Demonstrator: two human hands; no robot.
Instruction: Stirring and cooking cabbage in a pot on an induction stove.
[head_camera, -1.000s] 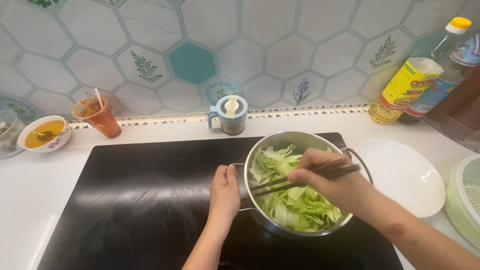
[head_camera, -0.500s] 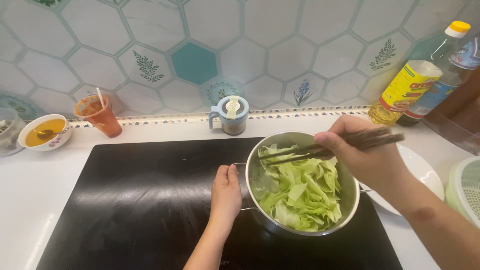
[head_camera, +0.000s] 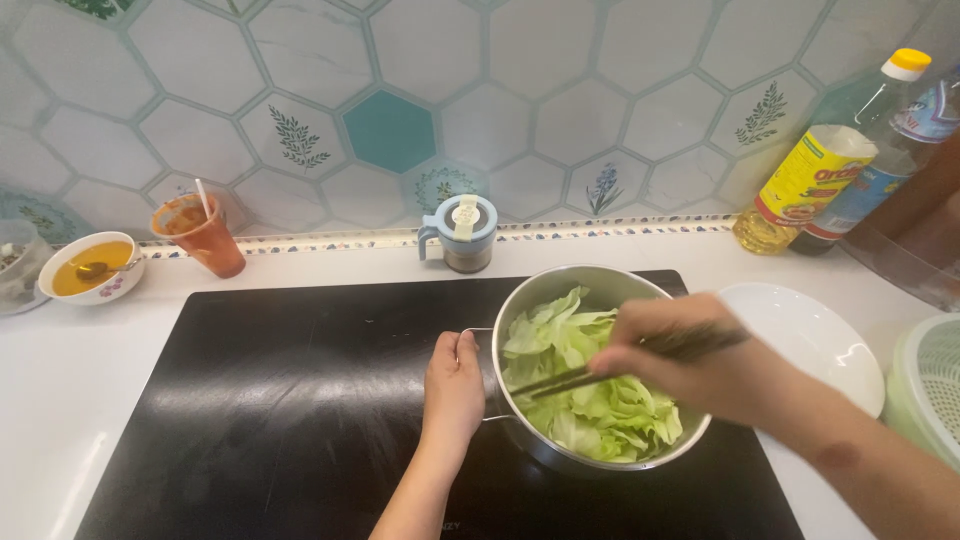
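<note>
Our left hand (head_camera: 455, 385) grips the steel pot's (head_camera: 560, 290) handle; our right hand (head_camera: 690, 360) pinches dark chopsticks (head_camera: 600, 372) in cabbage leaves (head_camera: 590, 400).

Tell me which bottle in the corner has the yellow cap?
The oil bottle with golden liquid and a yellow label, the one standing nearer the stove. The other bottle, behind it to the right, shows a blue label and no cap in view.
</note>
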